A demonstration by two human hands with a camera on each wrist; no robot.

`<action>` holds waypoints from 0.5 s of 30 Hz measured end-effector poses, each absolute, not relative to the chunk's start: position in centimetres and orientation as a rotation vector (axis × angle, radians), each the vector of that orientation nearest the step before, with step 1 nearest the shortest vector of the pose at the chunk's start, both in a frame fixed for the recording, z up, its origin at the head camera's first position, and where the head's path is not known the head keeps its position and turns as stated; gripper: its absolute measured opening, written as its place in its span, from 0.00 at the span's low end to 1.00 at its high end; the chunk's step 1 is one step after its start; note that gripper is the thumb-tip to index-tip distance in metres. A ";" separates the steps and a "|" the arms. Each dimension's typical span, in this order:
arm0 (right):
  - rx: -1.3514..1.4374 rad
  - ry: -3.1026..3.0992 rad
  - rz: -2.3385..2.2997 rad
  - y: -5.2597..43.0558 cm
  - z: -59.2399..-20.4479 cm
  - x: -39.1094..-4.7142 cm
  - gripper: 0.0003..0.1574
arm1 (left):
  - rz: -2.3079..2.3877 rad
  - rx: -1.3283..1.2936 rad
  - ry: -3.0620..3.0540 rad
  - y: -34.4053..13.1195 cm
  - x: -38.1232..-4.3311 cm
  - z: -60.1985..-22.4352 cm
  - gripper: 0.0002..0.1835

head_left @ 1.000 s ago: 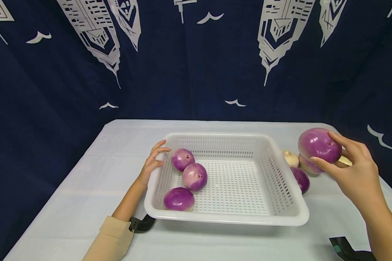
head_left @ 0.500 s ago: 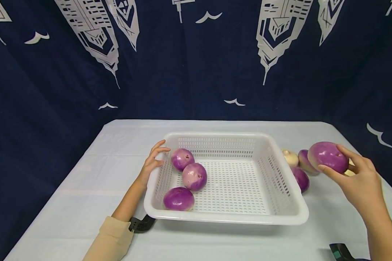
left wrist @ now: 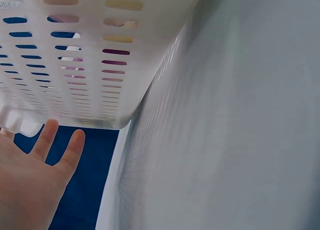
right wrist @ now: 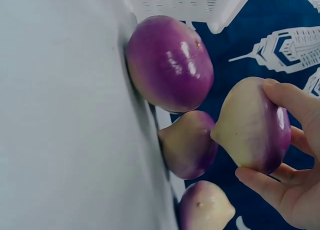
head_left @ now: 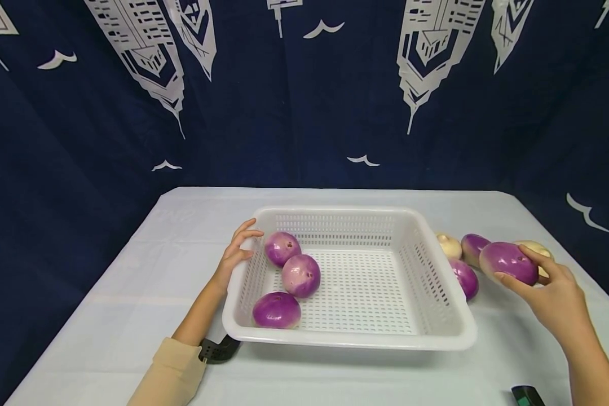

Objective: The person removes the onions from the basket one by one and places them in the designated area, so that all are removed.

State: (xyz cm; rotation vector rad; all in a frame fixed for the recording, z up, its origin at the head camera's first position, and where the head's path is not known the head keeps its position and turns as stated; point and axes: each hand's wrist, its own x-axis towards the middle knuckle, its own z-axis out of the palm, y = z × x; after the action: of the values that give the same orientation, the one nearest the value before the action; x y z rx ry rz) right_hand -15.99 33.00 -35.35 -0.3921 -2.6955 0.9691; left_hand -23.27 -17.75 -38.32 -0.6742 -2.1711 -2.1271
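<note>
In the head view, my right hand (head_left: 555, 296) grips a purple-and-white turnip (head_left: 507, 263) between thumb and fingers, to the right of the basket. The right wrist view has this turnip (right wrist: 250, 125) held from the side, its pale pointed end facing the other turnips and overlapping one. My left hand (head_left: 235, 255) lies along the left wall of a white perforated plastic basket (head_left: 355, 340), fingers spread and extended at its rim. Inside the basket's left half are three turnips: one at the back (head_left: 282, 248), one in the middle (head_left: 301, 276) and one in front (head_left: 277, 310).
Beside the basket's right wall sit more turnips, among them a purple one (head_left: 465, 278), a pale one (head_left: 449, 246) and another purple one (head_left: 472, 248). A white cloth (head_left: 132, 316) covers the table. Behind hangs a dark blue printed curtain (head_left: 294, 113).
My right hand has lowered the turnip towards the table and slightly to the right, among the other turnips. My left hand stays at the basket's rim.
</note>
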 end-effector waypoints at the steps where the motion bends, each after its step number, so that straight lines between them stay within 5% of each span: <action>1: -0.397 -2.713 0.964 33.4 -35.7 -16.1 0.48 | -2.130 -0.672 -2.170 -17.8 -23.3 -38.4 0.24; 15: -0.337 -2.830 0.943 35.6 -38.1 -16.9 0.51 | -2.146 -0.666 -2.162 -17.8 -23.3 -38.5 0.23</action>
State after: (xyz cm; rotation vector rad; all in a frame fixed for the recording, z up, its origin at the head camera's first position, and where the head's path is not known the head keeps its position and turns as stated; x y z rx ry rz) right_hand -16.87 35.64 -38.11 -0.3369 -2.8299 0.9434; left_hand -23.27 -17.76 -38.46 -0.6655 -2.1616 -2.1459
